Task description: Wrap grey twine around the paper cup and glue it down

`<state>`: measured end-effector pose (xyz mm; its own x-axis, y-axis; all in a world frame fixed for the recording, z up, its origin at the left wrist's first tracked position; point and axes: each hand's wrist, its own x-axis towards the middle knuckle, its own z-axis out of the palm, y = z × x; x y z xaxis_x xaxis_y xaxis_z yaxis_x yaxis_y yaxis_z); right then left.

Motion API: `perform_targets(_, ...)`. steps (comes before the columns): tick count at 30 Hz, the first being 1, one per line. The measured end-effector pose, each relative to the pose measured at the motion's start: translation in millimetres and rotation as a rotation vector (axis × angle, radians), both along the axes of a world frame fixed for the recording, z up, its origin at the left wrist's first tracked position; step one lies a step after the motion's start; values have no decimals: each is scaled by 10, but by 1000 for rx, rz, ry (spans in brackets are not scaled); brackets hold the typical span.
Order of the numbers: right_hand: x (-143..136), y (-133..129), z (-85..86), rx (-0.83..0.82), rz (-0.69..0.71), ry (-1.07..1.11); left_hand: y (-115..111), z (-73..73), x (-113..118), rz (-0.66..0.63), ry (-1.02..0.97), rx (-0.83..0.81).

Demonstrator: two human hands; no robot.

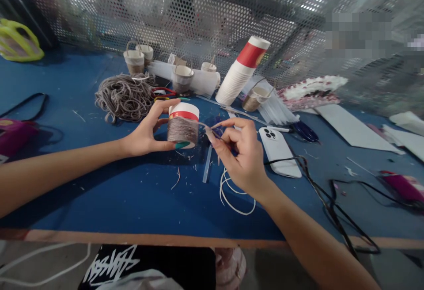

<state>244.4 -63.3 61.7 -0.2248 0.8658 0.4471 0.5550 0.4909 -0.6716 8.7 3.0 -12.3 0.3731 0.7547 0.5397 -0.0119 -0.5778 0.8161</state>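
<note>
Left hand (145, 136) grips one cord-wrapped cup (183, 130), right hand (244, 155) pinches its cord (202, 124), and five handled cups (183, 79) sit beyond.

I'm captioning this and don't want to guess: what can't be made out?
Head view throughout:
Far side of the wrapped cup: hidden by its front.
Cord within the right hand: hidden by fingers.
Screen of the white phone: hidden underneath.
Magenta item, far left: cut off by the edge.
Beyond the mesh: blurred, screened by it.
</note>
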Motion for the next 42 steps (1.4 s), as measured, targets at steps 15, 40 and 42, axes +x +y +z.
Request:
perform_targets(15, 196, 270, -14, 127, 249, 82, -30, 134, -32, -298, 60, -158)
perform_targets(40, 56, 192, -104, -138, 613, 590, -5, 163, -43, -460, 41, -296)
perform_targets(42, 66, 185, -119, -139, 588, 591, 1, 156, -41, -463, 22, -297)
